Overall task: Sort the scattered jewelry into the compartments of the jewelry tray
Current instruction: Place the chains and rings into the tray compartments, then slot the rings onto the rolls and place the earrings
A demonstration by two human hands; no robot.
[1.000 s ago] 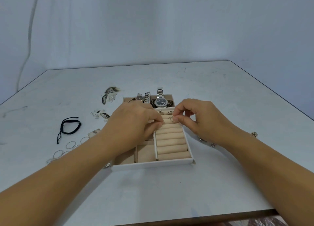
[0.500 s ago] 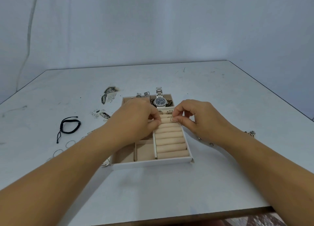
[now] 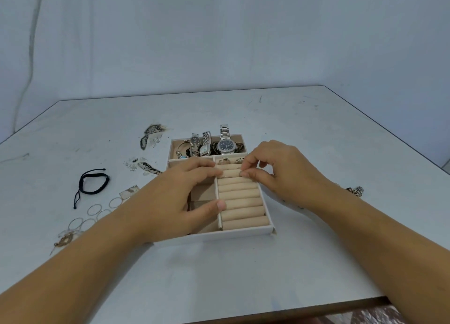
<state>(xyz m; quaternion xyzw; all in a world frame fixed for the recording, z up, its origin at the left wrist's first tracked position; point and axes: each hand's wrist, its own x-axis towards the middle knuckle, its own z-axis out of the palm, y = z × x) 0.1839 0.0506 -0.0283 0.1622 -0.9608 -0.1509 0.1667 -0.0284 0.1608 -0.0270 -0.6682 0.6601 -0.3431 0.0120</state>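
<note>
A cream jewelry tray (image 3: 226,234) lies in the middle of the table. Its far compartment holds several watches (image 3: 226,145) and bracelets. The right section has padded ring rolls (image 3: 241,201), with two rings (image 3: 223,162) standing in the farthest slot. My right hand (image 3: 275,172) pinches a small ring (image 3: 243,173) at a slot near the far end of the rolls. My left hand (image 3: 180,197) lies over the tray's left compartments, fingertips touching the rolls beside the ring, thumb on the divider.
On the table to the left lie a black cord bracelet (image 3: 93,182), several thin hoop rings (image 3: 97,210) and a tangled gold chain (image 3: 64,240). More small jewelry (image 3: 356,190) sits right of my right wrist. Dark scuffs mark the table beyond the tray.
My left hand has slid a little nearer and left, uncovering the watches and the far slot's rings. My right hand stays pinching the ring at the rolls.
</note>
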